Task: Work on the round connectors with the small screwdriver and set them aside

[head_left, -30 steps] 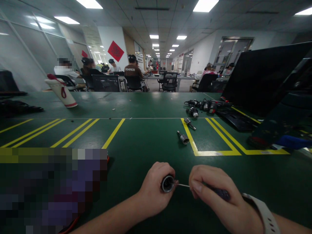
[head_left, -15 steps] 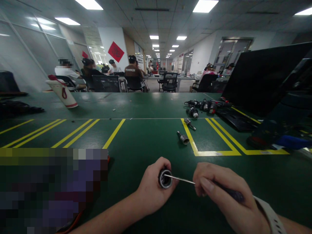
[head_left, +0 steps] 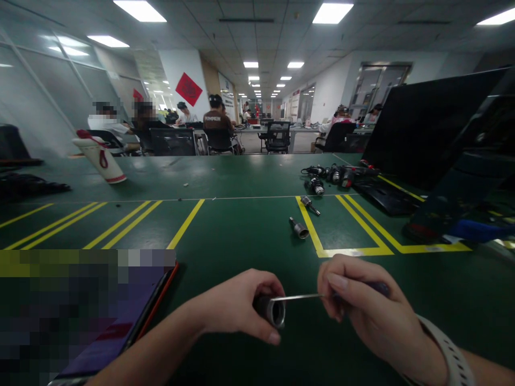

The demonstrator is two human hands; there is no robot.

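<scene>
My left hand is closed around a short dark metal cylinder whose open end points right. My right hand pinches a thin screwdriver with a dark handle, its slim shaft reaching to the cylinder's open end. Both hands hover just above the green table, near its front edge. A pale watch band sits on my right wrist.
Two small metal sockets lie ahead on a yellow line. A pile of drill parts and a black monitor stand at the right. A phone-like device lies at the left, a white cup far left. People sit at desks behind.
My left hand has turned the cylinder so its open end faces right instead of towards me. The screwdriver shaft now lies level at the opening. The view shifted slightly.
</scene>
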